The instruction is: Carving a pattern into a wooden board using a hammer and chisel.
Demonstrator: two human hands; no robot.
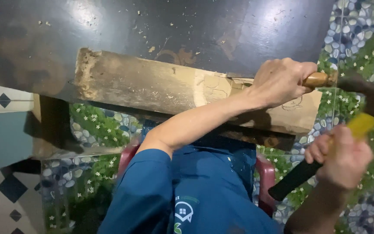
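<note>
Left hand point(282, 82) fingers clamp wooden-handled chisel point(319, 79); right hand point(343, 158) fingers grip yellow-black hammer point(299, 175).

Left hand: our left hand point(280, 82) is closed around a wooden chisel handle point(319, 79) over the plank's right end.
Right hand: our right hand point(343, 158) grips a hammer point(321, 162) with a black and yellow handle, its blurred head raised near the chisel.
Plank: a worn wooden plank point(152, 84) lies across the dark bench point(187, 26).
Floor: pebble-and-flower patterned floor point(360, 34).

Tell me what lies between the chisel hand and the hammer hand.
Head view: only pebble-and-flower patterned floor between left hand and right hand; plank corner beside it.
</note>
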